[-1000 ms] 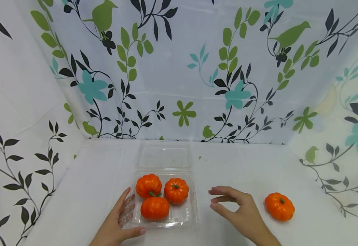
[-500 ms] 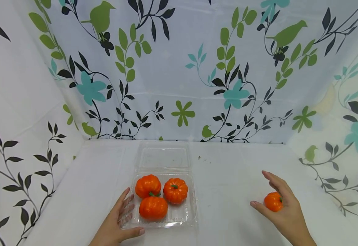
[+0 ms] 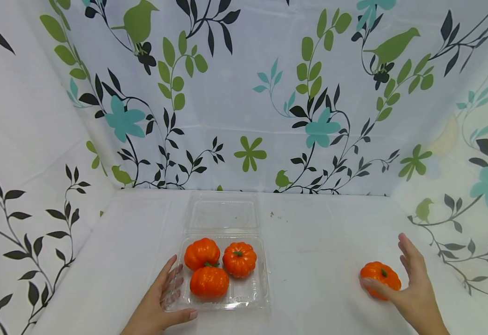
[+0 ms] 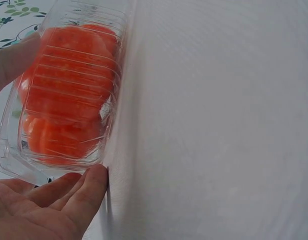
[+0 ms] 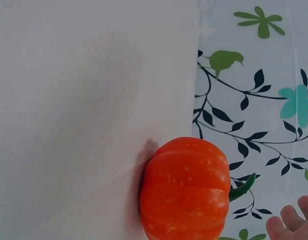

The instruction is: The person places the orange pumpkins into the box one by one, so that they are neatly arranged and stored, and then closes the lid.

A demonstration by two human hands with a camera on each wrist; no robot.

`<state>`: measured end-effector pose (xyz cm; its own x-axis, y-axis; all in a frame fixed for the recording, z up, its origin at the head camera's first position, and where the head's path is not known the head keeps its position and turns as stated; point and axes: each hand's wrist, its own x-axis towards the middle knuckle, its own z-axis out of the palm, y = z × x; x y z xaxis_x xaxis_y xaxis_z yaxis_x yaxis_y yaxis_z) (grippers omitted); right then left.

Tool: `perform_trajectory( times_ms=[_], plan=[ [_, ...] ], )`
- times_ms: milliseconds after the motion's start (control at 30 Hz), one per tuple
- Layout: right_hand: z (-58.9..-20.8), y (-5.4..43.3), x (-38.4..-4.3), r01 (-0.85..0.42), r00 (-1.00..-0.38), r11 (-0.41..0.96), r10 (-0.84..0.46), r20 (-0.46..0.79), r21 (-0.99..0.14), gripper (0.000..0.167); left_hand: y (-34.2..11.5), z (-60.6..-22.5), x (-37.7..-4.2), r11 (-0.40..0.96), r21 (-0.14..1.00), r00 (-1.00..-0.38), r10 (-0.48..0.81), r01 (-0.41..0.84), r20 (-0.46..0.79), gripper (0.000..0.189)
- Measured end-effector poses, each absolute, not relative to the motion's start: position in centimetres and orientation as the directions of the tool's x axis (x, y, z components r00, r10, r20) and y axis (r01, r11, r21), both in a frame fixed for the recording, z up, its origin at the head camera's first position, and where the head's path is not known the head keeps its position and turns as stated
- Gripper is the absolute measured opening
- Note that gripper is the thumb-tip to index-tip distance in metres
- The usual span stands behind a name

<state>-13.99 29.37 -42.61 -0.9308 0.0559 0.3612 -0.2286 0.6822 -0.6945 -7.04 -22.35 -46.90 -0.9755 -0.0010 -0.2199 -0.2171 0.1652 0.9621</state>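
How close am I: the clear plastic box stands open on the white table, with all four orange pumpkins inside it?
Not quite: only three pumpkins are inside. The head view shows the fourth pumpkin lying on the white table, to the right of the clear plastic box, which does stand open.

Honestly, we can't make out any readable text here: no labels, brands, numbers or signs in any view.

1 clear container (image 3: 264, 284) holds 3 of the 4 pumpkins (image 3: 209, 283), with 1 well right of it. 2 hands show: 1 left hand (image 3: 158, 300) at the container's left, 1 right hand (image 3: 415, 286) well right. 1 surface (image 3: 311, 228) lies beneath.
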Motion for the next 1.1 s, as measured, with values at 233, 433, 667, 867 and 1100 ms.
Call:
perform_trajectory(
  times_ms=[233, 433, 667, 867, 1100],
  plan=[
    [-43.4, 31.0, -14.6, -0.105, -0.975, 0.619, 0.09, 0.203, -0.778, 0.116, -22.4, -46.8, -7.0, 0.165, 0.963, -0.976, 0.0, -0.215, -0.217, 0.127],
    [-44.2, 32.0, -14.7, -0.04, -0.995, 0.588, 0.052, 0.087, -0.808, 0.119, -22.4, -46.8, -7.0, 0.172, 0.962, -0.977, 0.005, -0.211, -0.215, 0.126],
    [-44.5, 32.6, -15.3, 0.097, -0.995, 0.601, 0.071, -0.068, -0.793, 0.126, -22.4, -46.6, -7.0, 0.201, 0.955, -0.975, 0.001, -0.219, -0.223, 0.125],
    [-44.8, 33.3, -15.6, 0.198, -0.978, 0.612, 0.075, -0.194, -0.765, 0.131, -22.3, -46.6, -7.0, 0.21, 0.949, -0.971, -0.008, -0.237, -0.241, 0.125],
    [-45.4, 33.4, -16.0, 0.335, -0.937, 0.583, 0.126, -0.325, -0.74, 0.137, -22.4, -46.7, -7.0, 0.205, 0.953, -0.974, -0.004, -0.223, -0.227, 0.126]
  ],
)
